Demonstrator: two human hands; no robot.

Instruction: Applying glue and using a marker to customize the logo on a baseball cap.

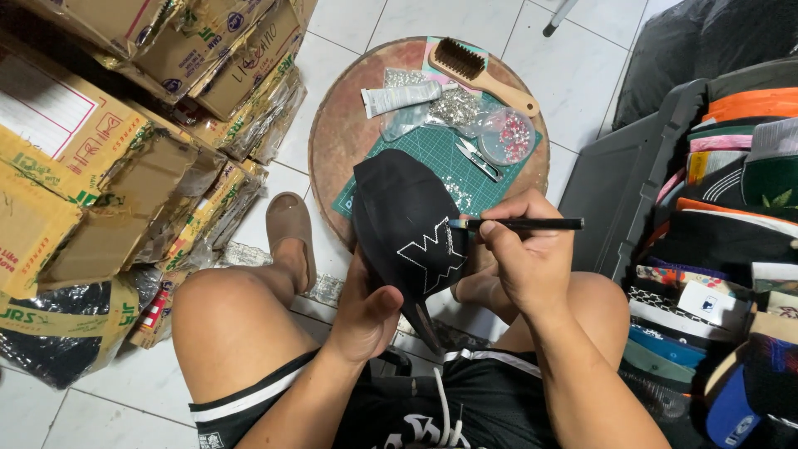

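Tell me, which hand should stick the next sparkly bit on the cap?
Probably the right hand. It holds the black stick, whose tip sits at the sparkly design on the black cap. The left hand is busy gripping the cap from below.

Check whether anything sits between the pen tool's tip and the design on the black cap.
Nothing visible does. The right hand holds the pen tool with its tip right at the white design on the black cap, which the left hand holds from below.

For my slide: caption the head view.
Left hand steadies a black cap while right hand applies a pen-like tool.
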